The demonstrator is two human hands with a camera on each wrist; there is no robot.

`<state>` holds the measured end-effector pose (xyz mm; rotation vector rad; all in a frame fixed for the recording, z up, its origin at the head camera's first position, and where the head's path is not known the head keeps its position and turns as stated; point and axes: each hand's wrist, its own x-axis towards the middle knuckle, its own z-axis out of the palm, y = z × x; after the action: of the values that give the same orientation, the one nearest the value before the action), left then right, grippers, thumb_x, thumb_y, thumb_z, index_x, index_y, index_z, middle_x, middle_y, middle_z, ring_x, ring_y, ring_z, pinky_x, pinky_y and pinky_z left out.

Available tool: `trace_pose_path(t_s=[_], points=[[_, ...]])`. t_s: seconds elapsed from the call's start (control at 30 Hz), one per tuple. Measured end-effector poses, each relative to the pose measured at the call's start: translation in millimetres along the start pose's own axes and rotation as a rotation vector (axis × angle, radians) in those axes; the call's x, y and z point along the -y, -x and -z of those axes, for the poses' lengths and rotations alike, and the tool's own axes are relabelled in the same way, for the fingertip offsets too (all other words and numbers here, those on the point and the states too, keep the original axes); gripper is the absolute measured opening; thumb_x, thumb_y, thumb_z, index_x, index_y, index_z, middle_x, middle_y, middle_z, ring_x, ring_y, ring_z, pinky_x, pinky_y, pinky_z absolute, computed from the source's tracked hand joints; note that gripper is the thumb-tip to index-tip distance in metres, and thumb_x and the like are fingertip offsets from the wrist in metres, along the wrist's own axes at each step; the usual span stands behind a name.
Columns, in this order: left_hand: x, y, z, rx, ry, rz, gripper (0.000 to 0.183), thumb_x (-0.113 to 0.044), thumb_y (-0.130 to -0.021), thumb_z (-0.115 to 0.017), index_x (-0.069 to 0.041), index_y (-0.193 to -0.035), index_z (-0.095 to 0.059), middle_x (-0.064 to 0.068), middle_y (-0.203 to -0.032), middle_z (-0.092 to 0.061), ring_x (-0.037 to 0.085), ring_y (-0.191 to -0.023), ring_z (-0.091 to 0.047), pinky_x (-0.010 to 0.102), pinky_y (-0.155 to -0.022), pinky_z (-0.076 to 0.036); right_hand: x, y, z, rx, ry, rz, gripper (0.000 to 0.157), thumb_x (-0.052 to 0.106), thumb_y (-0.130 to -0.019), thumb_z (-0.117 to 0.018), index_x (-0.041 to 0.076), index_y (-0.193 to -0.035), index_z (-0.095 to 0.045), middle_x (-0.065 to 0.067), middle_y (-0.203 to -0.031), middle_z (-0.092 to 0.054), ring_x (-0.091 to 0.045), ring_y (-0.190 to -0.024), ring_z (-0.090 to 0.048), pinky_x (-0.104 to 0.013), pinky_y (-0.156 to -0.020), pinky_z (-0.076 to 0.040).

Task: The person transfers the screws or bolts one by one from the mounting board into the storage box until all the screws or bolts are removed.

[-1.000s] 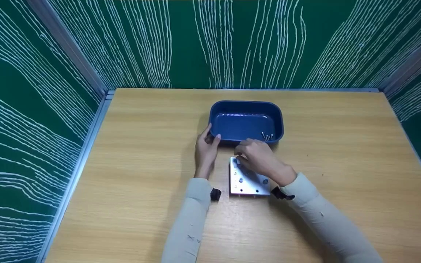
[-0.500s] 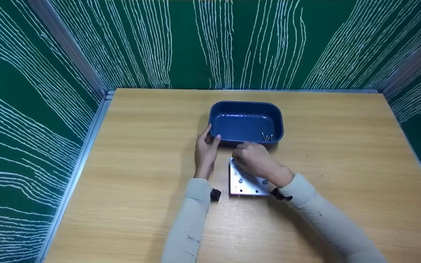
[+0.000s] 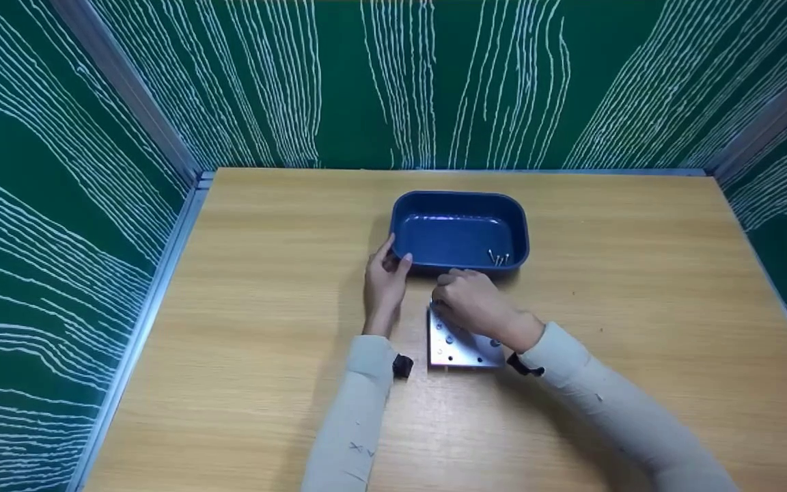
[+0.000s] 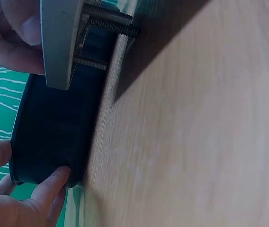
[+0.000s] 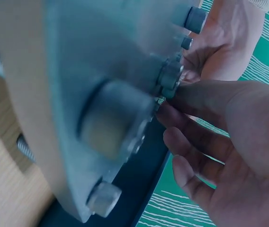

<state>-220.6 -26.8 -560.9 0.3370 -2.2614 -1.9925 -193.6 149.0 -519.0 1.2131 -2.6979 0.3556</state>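
My left hand point(image 3: 383, 283) holds the near left corner of a dark blue bin point(image 3: 448, 236), thumb on the front wall and fingers along the left side. Below the bin lies a silver metal plate point(image 3: 458, 352) with holes and several bolts in it. Over the plate's far left part is my right hand point(image 3: 472, 301). In the right wrist view its thumb and index finger pinch at a small bolt point(image 5: 171, 78) near the plate's edge, partly hidden by the fingertips. A large bolt head point(image 5: 118, 118) stands closer to that camera. Threaded bolt ends point(image 4: 92, 61) stick out beneath the plate.
Several loose bolts point(image 3: 499, 260) lie in the bin's near right corner. The wooden table point(image 3: 264, 307) meets green walls point(image 3: 346, 82) with white wavy lines at the back and sides. A black wrist camera point(image 3: 403, 365) sits on my left sleeve.
My right hand has shifted slightly left and toward me, its fingers drawn in closer over the plate's far left corner. My left hand and the bin look unchanged.
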Motion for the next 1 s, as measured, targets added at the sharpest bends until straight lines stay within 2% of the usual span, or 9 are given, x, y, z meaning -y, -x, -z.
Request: trace_pose_path(t_s=[0.27, 0.57, 0.87, 1.0], points=[[0.8, 0.8, 1.3, -0.002, -0.051, -0.018, 0.055, -0.020, -0.104, -0.069, -0.019, -0.156, -0.054, 0.013, -0.157, -0.053, 0.028, -0.137, -0.059, 0.037, -0.114, -0.048, 4.0, -2.2, -2.1, 0.011, -0.002, -0.009, 0.005, 0.007, -0.094, -0.076, 0.006, -0.092, -0.081, -0.008, -0.083, -0.074, -0.026, -0.075, -0.069, -0.040, -0.067, -0.061], [-0.7, 1.1, 1.4, 0.003, -0.066, -0.002, 0.056, -0.022, -0.103, -0.069, -0.022, -0.157, -0.053, 0.013, -0.158, -0.053, 0.027, -0.139, -0.058, 0.037, -0.115, -0.048, 6.5, -6.1, 0.9, 0.074, -0.015, -0.052, 0.007, 0.005, -0.095, -0.076, 0.005, -0.099, -0.081, -0.010, -0.088, -0.076, -0.027, -0.077, -0.071, -0.040, -0.068, -0.062], [-0.4, 1.4, 1.7, -0.003, -0.034, -0.025, 0.054, -0.020, -0.103, -0.069, -0.018, -0.156, -0.055, 0.017, -0.148, -0.058, 0.029, -0.133, -0.062, 0.041, -0.111, -0.051, 4.0, -7.6, -1.4, 0.026, 0.026, -0.002, 0.007, 0.008, -0.092, -0.076, 0.005, -0.087, -0.075, -0.011, -0.079, -0.071, -0.030, -0.073, -0.066, -0.045, -0.060, -0.056], [-0.6, 1.1, 0.9, -0.007, -0.038, -0.023, 0.054, -0.020, -0.103, -0.069, -0.017, -0.156, -0.055, 0.017, -0.148, -0.059, 0.028, -0.132, -0.063, 0.040, -0.112, -0.050, 3.7, -8.2, -1.8, 0.029, 0.012, 0.006, 0.005, 0.006, -0.092, -0.076, 0.003, -0.088, -0.075, -0.011, -0.079, -0.071, -0.030, -0.073, -0.065, -0.044, -0.059, -0.055]])
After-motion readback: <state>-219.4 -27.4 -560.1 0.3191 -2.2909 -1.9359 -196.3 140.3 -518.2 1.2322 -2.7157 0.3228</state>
